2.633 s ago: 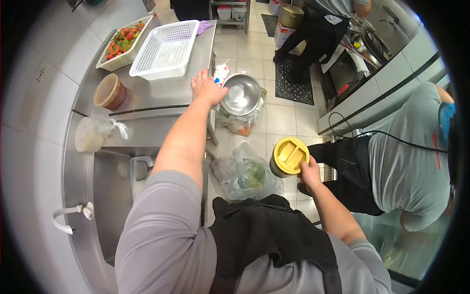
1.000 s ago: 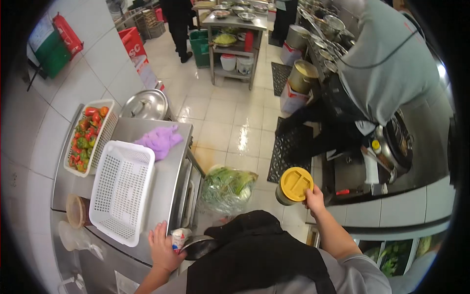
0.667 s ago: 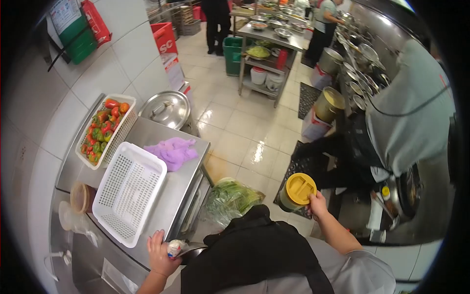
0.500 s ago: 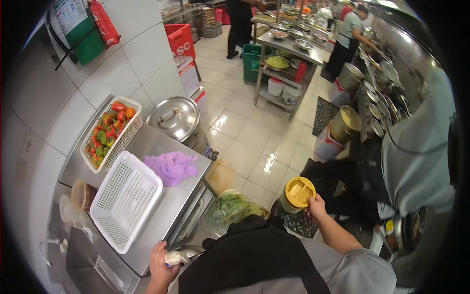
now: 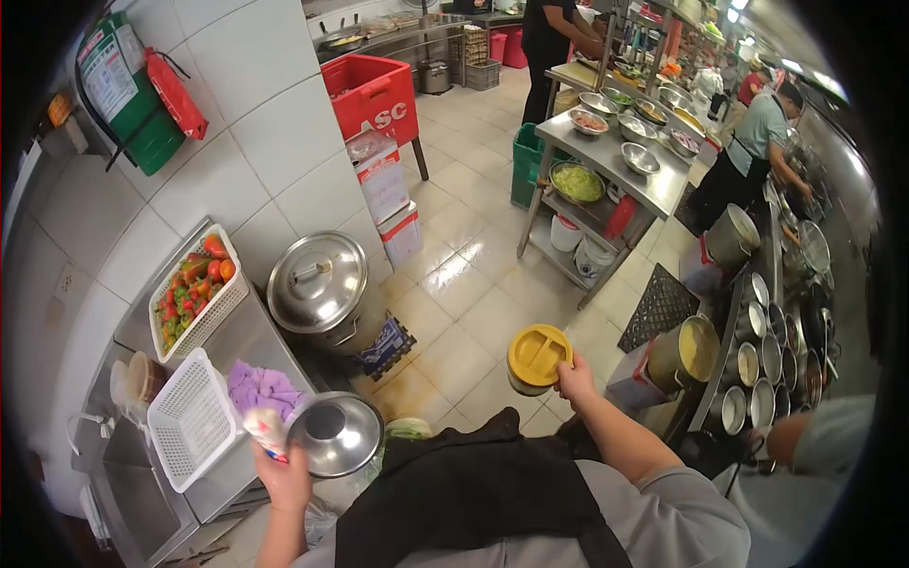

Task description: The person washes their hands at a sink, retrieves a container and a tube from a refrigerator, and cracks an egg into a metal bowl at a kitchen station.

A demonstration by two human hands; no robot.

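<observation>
Now my left hand [image 5: 282, 476] is closed around a small packet [image 5: 268, 432] and the rim of a steel bowl [image 5: 335, 434], held up just beside the worktop [image 5: 248, 341] with its white basket [image 5: 192, 419] and purple cloth [image 5: 259, 386]. My right hand [image 5: 574, 382] has its fingers [image 5: 560, 370] gripping a yellow-lidded tub [image 5: 536, 359], out over the floor.

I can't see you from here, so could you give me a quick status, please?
Left hand grips steel bowl and small packet. Right hand holds yellow-lidded tub. Big lidded pot ahead, left.
</observation>
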